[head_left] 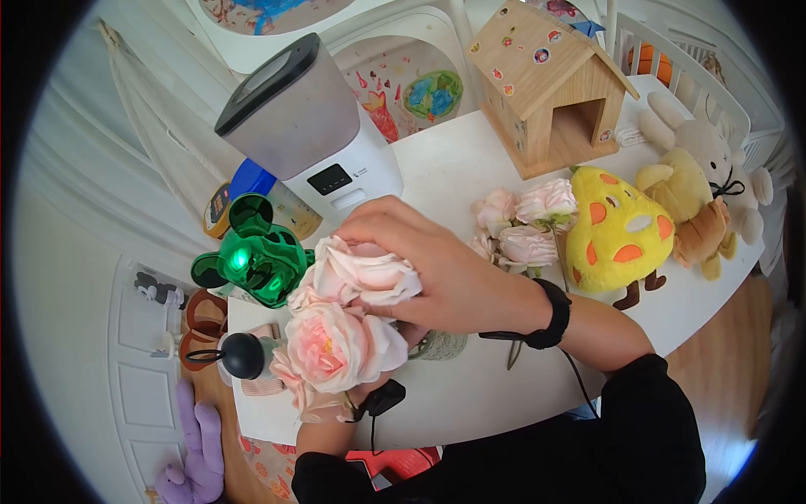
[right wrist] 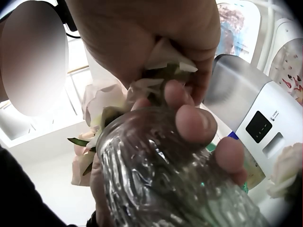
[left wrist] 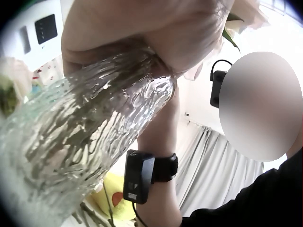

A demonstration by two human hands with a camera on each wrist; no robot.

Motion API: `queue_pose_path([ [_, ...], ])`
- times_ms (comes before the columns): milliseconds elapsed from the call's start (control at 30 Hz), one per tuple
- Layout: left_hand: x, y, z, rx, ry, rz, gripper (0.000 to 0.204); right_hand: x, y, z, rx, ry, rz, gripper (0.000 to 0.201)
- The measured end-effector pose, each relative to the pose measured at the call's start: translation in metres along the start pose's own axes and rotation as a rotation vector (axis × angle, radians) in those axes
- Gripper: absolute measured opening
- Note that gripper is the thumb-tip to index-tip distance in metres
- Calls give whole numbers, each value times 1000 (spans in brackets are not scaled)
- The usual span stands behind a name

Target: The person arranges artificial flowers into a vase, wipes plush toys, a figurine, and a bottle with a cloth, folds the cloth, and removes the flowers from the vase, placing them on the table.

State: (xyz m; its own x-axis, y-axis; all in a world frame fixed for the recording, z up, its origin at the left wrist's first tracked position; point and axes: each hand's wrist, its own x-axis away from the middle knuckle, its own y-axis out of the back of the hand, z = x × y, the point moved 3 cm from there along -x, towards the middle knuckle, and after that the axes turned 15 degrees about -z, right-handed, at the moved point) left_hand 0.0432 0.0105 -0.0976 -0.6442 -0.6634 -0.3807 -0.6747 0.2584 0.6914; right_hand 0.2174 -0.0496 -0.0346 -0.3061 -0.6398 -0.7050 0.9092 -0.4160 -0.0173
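Observation:
A ribbed clear glass vase (left wrist: 90, 132) slants in my left hand (left wrist: 142, 28), whose fingers curl round it just below the rim in the right wrist view. Pale pink artificial roses (head_left: 336, 349) crowd over the mouth of the vase and hide most of my left hand in the head view. My right hand (head_left: 445, 273) grips one rose (head_left: 361, 273) from above, at the base of its bloom. Part of the glass shows below that hand in the head view; the stems' lower ends are hidden.
More pink roses (head_left: 529, 227) lie right of my hands on the white table (head_left: 428, 168). Beyond them are a yellow plush (head_left: 617, 231), other soft toys and a wooden house (head_left: 550, 92). Left stand a green shiny bear figure (head_left: 264, 265), a black-capped bottle (head_left: 243, 356) and a grey-white appliance (head_left: 294, 126).

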Motion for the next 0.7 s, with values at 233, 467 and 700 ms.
queue_pose_path([
  [233, 10, -15, 6, 0, -28, -2, 54, -8, 37, -20, -120, -233, -118, 53],
  [467, 34, -11, 3, -37, -98, -21, 54, 54, -13, -105, 511, 55, 103, 45],
  [700, 25, -17, 12, -74, -144, -85, 53, 75, -20, -123, 594, 2, 272, 36],
])
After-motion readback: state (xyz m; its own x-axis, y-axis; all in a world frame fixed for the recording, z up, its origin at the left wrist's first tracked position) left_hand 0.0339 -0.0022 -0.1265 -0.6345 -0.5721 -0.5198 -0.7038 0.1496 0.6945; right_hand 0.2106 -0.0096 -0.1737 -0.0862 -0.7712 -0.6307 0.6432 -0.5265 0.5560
